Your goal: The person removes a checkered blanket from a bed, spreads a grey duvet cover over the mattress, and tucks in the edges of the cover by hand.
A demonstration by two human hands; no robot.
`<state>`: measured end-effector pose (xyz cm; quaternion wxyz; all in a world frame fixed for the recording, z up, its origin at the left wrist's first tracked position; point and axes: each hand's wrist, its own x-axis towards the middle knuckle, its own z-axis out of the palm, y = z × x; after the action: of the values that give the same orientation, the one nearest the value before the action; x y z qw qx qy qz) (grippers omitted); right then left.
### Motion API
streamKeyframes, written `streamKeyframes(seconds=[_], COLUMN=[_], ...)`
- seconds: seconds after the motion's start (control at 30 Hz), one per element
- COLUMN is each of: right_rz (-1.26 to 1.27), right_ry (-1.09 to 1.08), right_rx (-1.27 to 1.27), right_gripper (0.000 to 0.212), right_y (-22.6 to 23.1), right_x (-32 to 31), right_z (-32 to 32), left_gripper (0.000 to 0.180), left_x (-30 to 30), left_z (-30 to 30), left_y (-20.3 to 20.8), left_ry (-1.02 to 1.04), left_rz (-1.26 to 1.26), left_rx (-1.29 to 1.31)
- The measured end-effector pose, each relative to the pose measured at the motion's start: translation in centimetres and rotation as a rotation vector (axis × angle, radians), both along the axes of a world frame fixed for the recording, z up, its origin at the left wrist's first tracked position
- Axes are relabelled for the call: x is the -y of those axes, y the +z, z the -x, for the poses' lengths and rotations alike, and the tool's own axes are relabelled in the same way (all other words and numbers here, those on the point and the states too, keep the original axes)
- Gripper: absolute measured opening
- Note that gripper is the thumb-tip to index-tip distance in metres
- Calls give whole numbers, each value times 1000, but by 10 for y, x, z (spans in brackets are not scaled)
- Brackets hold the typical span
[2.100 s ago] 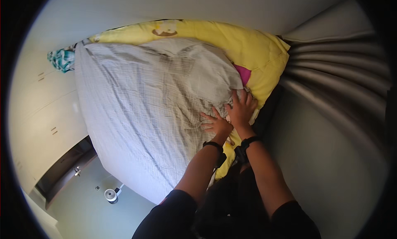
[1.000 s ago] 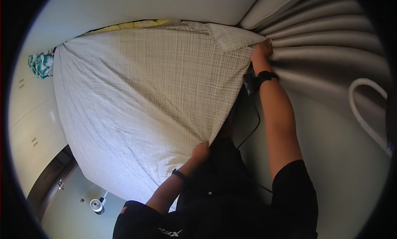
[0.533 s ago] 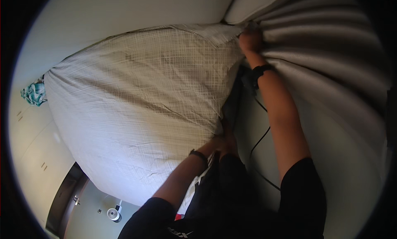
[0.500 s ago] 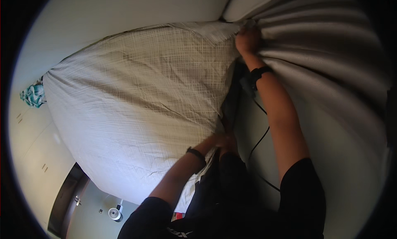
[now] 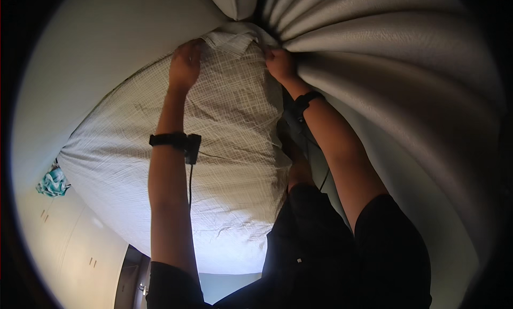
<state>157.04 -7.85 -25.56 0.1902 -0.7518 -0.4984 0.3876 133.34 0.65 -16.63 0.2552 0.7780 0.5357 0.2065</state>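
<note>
A pale bed sheet (image 5: 224,111) with a fine crosshatch pattern covers the bed, creased along its right side. Its far end has a loose, folded-over corner flap (image 5: 235,44). At the left of that flap, my left hand (image 5: 185,64) has its fingers curled on the sheet's edge. My right hand (image 5: 280,65) pinches the sheet at the right edge of the same corner. Dark bands with small boxes sit on both my forearms. The fingertips of both hands are partly hidden by the cloth and by the hands themselves.
A grey curtain (image 5: 385,47) hangs in deep folds close by my right arm. The pale wall (image 5: 123,47) runs along the bed's far left side. A teal and white cloth (image 5: 53,182) lies past the left corner, near pale cabinets (image 5: 69,239). A black cable (image 5: 191,186) hangs from my left forearm.
My left hand has moved from the bed's near right edge up to the far corner and taken hold of the sheet there. The view has shifted, and my right hand stays at that corner.
</note>
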Motion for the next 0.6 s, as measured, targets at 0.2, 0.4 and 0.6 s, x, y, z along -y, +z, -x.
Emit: streamKeyframes(seconds=[0.2,0.4,0.6], right_rz=[-381,-844,-295], right_ry=[-91,216,-86], right_rx=[76,271,-110], right_gripper=[31,51,29], right_y=[12,45,-34], right_x=[16,-47,-65], right_z=[-2,47,0], left_gripper=[24,28,70], left_x=[-15,-35,-17], left_z=[-17,16,-44], left_y=[-57,-97,-60], left_ry=[-571,-452,-331], left_rz=[-35,-50,94], left_rx=[-827,-853,-668])
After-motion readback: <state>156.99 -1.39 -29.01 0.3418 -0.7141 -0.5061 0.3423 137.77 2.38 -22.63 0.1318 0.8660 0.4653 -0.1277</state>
